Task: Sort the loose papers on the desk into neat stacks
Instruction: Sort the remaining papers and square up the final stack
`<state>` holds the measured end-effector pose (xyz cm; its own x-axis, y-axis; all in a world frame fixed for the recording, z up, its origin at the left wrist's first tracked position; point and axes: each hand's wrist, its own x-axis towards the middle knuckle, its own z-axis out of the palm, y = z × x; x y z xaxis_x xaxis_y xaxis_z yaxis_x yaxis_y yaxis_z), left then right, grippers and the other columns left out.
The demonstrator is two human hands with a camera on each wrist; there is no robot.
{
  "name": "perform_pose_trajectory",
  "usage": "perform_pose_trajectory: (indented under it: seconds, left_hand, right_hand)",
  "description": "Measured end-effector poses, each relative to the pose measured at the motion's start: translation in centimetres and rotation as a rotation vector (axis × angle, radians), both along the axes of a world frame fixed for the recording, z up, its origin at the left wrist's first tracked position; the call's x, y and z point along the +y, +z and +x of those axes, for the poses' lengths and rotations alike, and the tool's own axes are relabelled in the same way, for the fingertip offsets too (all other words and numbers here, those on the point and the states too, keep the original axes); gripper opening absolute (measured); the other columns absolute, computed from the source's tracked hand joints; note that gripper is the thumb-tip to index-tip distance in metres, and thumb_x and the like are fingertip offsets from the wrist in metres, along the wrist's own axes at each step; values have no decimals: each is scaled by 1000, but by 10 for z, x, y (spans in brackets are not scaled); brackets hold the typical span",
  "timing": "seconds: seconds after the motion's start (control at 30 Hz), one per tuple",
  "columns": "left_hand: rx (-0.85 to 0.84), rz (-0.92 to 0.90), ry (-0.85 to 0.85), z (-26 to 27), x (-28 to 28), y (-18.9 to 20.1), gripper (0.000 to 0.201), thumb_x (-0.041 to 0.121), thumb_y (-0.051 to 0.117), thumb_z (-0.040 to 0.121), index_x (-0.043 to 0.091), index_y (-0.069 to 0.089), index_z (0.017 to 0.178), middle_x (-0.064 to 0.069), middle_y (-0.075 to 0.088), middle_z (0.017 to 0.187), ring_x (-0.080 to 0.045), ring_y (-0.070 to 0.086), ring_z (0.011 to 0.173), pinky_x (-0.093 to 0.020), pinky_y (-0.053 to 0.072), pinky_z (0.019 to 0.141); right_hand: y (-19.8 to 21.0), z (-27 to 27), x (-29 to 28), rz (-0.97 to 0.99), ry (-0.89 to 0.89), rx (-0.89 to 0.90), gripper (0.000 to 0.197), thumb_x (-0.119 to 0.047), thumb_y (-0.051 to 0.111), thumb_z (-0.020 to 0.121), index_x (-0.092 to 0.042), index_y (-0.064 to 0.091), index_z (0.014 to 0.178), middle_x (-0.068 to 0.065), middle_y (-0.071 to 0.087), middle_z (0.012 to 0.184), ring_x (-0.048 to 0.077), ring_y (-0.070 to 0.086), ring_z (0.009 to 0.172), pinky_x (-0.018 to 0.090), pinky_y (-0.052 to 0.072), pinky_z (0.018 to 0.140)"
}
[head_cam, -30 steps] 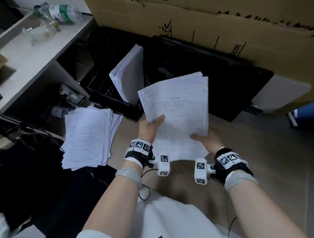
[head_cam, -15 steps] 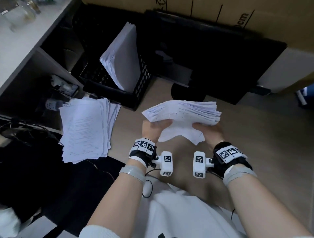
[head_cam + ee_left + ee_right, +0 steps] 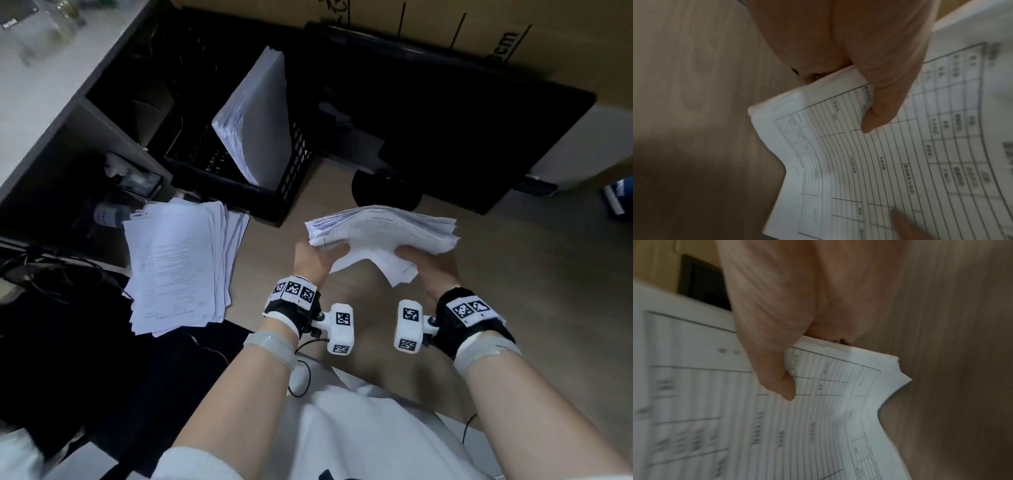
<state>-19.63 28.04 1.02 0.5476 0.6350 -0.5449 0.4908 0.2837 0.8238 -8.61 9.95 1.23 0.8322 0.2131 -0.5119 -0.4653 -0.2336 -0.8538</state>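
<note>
Both hands hold a thick bundle of printed forms (image 3: 383, 233) above the wooden desk (image 3: 513, 291), tilted nearly flat with its far edge away from me. My left hand (image 3: 313, 260) grips its left near corner, thumb on top (image 3: 885, 100) over the form's table lines (image 3: 900, 162). My right hand (image 3: 431, 265) grips the right near corner, thumb on top (image 3: 777, 369) of the sheets (image 3: 818, 426). The near edge sags between the hands. A fanned, uneven pile of papers (image 3: 178, 263) lies on the desk to the left.
A black mesh file basket (image 3: 274, 192) behind the pile holds a leaning sheaf of paper (image 3: 257, 120). A dark monitor (image 3: 462, 113) on a round base (image 3: 387, 192) stands behind the bundle. Cardboard (image 3: 428, 27) lines the back. A shelf unit (image 3: 68, 113) is at left.
The bundle has gone from upright facing me to nearly flat and lower over the desk. Both hands kept their grip on its near corners. My view has tilted down.
</note>
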Motion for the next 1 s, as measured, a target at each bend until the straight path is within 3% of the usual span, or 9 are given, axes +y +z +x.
perform_pose_trajectory:
  seconds: [0.2,0.33,0.43,0.57,0.67,0.8,0.87,0.93,1.0]
  left_hand:
    - [110,-53,-34,-14,-11,-8,26,21,83,79,9,65,93,-2,67,78,-19,65,73,-26,49,57]
    - [14,-72,-2,-23,-7,17,21,26,85,78,15,69,86,-3,72,86,-16,67,80,-28,54,71]
    - [-24,-73,-24,-42,-7,23,26,30,85,78,16,73,95,-4,76,97,-19,71,93,-36,57,90]
    - [-67,-20,21,-70,-3,30,30,30,81,83,11,74,106,-7,76,104,-22,71,101,-31,55,88]
    - [-89,24,117,-94,8,31,19,29,79,85,15,76,98,-6,77,101,-21,73,98,-32,56,86]
    - [-128,11,192,-124,36,37,26,28,82,82,12,75,101,-5,77,103,-18,73,100,-34,56,93]
    - [-120,-10,178,-137,55,37,35,21,82,82,3,71,110,-5,76,105,-15,72,101,-28,54,94]
    - [-62,34,221,-147,83,36,48,32,85,78,2,68,111,-4,75,102,-12,72,95,-26,56,91]
    - [-19,87,281,-153,116,35,46,40,85,75,5,69,100,-6,75,94,-17,72,90,-30,59,88]
  right_hand:
    - [-8,-13,4,18,41,19,20,-17,83,76,-19,69,89,-1,73,86,12,70,76,24,54,60]
    - [14,-16,5,136,57,49,17,-21,82,80,-21,69,91,-6,76,82,13,74,77,32,59,72]
    - [31,-17,8,158,170,65,28,-24,81,81,-12,71,104,2,76,97,13,74,86,34,60,77]
    - [45,-26,25,159,315,113,35,-31,84,77,-14,73,106,4,76,103,24,73,97,51,55,91]
    - [49,-35,47,175,401,91,32,-28,81,80,-14,73,108,4,76,103,24,73,96,48,56,90]
    - [55,-48,93,68,605,12,48,-47,71,86,-18,63,123,-7,68,114,15,64,106,29,47,85]
    - [53,-51,120,13,676,8,69,-65,70,77,-19,59,128,-7,66,122,16,62,110,34,46,93]
    - [47,-53,153,-6,738,8,87,-78,69,65,-23,57,131,-7,66,126,17,62,114,44,46,101]
    - [51,-60,191,19,749,-4,77,-70,68,74,-22,56,132,-6,65,126,17,61,116,46,45,104]
